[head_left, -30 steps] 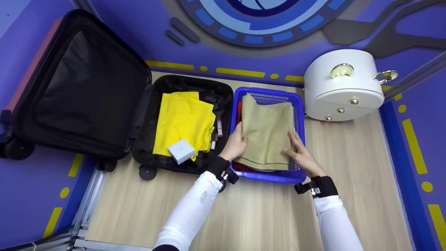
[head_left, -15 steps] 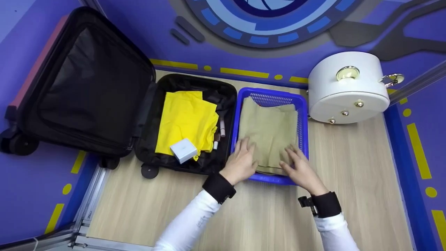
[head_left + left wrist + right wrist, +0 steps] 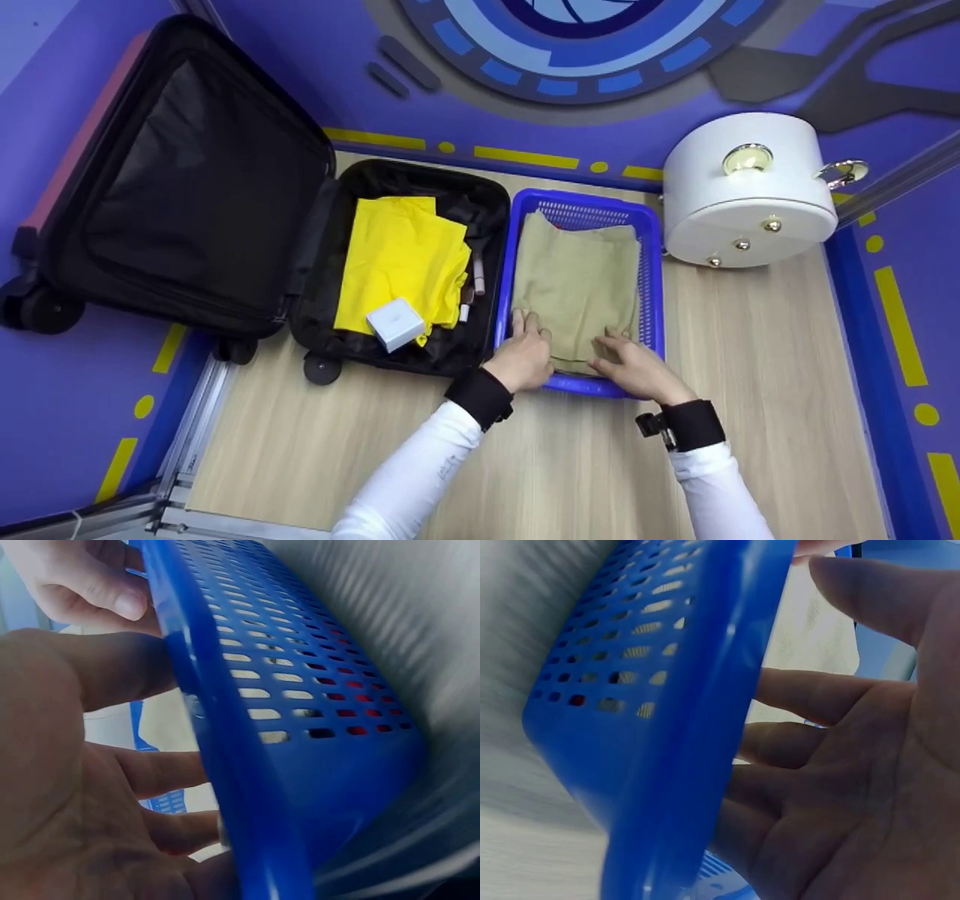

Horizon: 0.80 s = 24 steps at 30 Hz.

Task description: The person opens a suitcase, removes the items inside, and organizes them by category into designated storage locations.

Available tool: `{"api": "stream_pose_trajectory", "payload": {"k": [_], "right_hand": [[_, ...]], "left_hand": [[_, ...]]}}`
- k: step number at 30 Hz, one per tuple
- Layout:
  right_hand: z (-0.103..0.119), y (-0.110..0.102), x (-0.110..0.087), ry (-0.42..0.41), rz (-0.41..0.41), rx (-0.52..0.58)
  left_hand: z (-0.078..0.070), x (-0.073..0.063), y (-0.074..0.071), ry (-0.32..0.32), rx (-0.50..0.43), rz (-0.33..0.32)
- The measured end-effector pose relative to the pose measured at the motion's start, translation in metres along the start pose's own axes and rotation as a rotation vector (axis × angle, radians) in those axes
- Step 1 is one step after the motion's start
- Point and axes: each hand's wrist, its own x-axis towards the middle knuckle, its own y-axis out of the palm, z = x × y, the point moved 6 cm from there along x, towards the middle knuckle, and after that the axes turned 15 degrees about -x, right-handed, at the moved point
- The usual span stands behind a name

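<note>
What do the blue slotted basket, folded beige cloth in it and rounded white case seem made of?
Blue slotted basket: glossy, probably plastic; its smooth rim catches highlights.
Folded beige cloth: matte fabric, judging by soft creases; fibre unclear.
Rounded white case: even, smooth surface, perhaps plastic; its golden knobs shine like metal.

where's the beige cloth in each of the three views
head: right of centre, the beige cloth lies in the blue basket
left wrist: left of centre, partly hidden, in gaps around the left hand's fingers
right wrist: upper middle, partly hidden, beside the right hand's fingers
shared landmark: the blue basket's rim, large in both wrist views
</note>
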Motion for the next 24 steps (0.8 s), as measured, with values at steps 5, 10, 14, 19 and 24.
{"api": "stream_pose_trajectory", "payload": {"k": [5, 10, 14, 19, 24], "right_hand": [[-0.001, -0.007, 0.005, -0.010, -0.007, 0.034], [-0.002, -0.033, 0.012, -0.013, -0.071, 0.108], [0.006, -0.059, 0.020, -0.021, -0.179, 0.232], [0.037, -0.080, 0.036, -0.029, -0.304, 0.452], [0.079, -0.073, 0.065, -0.014, -0.263, 0.753]], "left_hand": [[0.004, -0.002, -0.005, 0.033, -0.037, -0.008], [0.009, -0.010, -0.027, 0.130, -0.167, -0.102], [0.020, -0.015, -0.059, 0.192, -0.393, -0.234], [0.051, -0.022, -0.106, 0.259, -0.603, -0.479], [0.106, -0.029, -0.143, 0.149, -0.707, -0.620]]}}
